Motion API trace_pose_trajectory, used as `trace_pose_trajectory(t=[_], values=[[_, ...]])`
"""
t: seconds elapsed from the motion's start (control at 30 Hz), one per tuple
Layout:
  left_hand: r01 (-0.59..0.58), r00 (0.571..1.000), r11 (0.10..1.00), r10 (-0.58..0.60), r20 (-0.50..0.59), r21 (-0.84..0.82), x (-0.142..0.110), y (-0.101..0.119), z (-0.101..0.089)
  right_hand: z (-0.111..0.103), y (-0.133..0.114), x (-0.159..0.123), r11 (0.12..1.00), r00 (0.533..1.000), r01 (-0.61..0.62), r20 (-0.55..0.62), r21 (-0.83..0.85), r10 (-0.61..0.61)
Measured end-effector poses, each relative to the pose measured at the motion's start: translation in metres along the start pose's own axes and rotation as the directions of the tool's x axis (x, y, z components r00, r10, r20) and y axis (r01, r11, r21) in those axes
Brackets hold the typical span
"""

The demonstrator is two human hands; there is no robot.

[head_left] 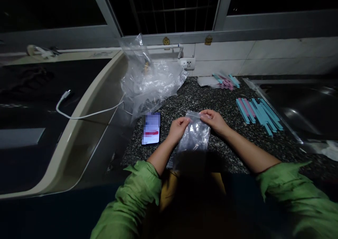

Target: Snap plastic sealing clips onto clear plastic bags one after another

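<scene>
A clear plastic zip bag [194,136] hangs flat between my two hands, over the front of the speckled countertop [182,103]. My left hand [179,129] pinches its upper left corner, thumb toward the top edge. At the upper right corner, my right hand [213,121] grips the bag with thumb and fingers closed. No contents can be made out inside it. Just left of my left hand lies a phone [151,129] with its screen lit. To the right of my right hand is a spread of blue and pink flat strips [260,114].
A heap of clear plastic bags [155,82] stands at the back left. More strips lie on a packet [225,81] by the tiled wall. A metal sink [311,108] is at right, a large machine with a dark lid [52,101] at left. A white cable [92,115] crosses it.
</scene>
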State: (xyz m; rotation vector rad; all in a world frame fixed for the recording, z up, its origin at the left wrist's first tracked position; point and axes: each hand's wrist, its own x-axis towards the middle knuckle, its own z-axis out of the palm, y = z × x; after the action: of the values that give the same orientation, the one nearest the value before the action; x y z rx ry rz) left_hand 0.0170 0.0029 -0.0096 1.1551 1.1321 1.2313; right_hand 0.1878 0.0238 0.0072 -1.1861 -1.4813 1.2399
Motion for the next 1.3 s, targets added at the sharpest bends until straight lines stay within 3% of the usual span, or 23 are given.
trace_pose_trajectory(t=[0.1, 0.17, 0.37, 0.47, 0.7, 0.97, 1.03, 1.2, 1.3], values=[[-0.052, 0.995, 0.998, 0.050, -0.084, -0.022, 0.001, -0.002, -0.004, 0.002, 0.003, -0.001, 0.990, 0.997, -0.046, 0.063, 0.132, 0.038], [-0.066, 0.991, 0.998, 0.063, -0.116, -0.025, 0.002, -0.002, -0.006, 0.003, 0.005, -0.001, 0.989, 0.992, -0.078, 0.112, 0.128, 0.064], [-0.056, 0.993, 0.998, 0.054, -0.103, -0.010, 0.004, -0.006, -0.005, 0.003, 0.006, 0.000, 0.998, 0.998, -0.048, 0.029, 0.051, 0.047], [-0.066, 0.988, 0.997, 0.070, -0.135, 0.035, 0.005, -0.005, -0.005, 0.004, 0.005, -0.003, 0.998, 0.997, -0.045, 0.058, 0.048, 0.043], [-0.146, 0.925, 0.989, 0.147, -0.351, 0.029, 0.007, -0.002, -0.015, 0.009, 0.001, -0.013, 0.989, 0.953, -0.083, 0.280, -0.123, 0.115], [-0.197, 0.881, 0.975, 0.221, -0.417, 0.100, 0.007, 0.000, -0.018, 0.010, 0.003, -0.013, 0.980, 0.961, -0.026, 0.264, -0.197, 0.079], [-0.210, 0.857, 0.971, 0.240, -0.455, 0.117, 0.008, 0.001, -0.020, 0.006, 0.001, -0.015, 0.977, 0.940, -0.034, 0.325, -0.211, 0.103], [-0.248, 0.798, 0.960, 0.280, -0.533, 0.133, 0.008, 0.002, -0.024, -0.007, -0.004, -0.022, 0.945, 0.826, -0.011, 0.530, -0.326, 0.192], [-0.262, 0.790, 0.957, 0.288, -0.542, 0.127, 0.008, 0.002, -0.025, -0.008, -0.005, -0.024, 0.935, 0.816, 0.017, 0.545, -0.355, 0.193]])
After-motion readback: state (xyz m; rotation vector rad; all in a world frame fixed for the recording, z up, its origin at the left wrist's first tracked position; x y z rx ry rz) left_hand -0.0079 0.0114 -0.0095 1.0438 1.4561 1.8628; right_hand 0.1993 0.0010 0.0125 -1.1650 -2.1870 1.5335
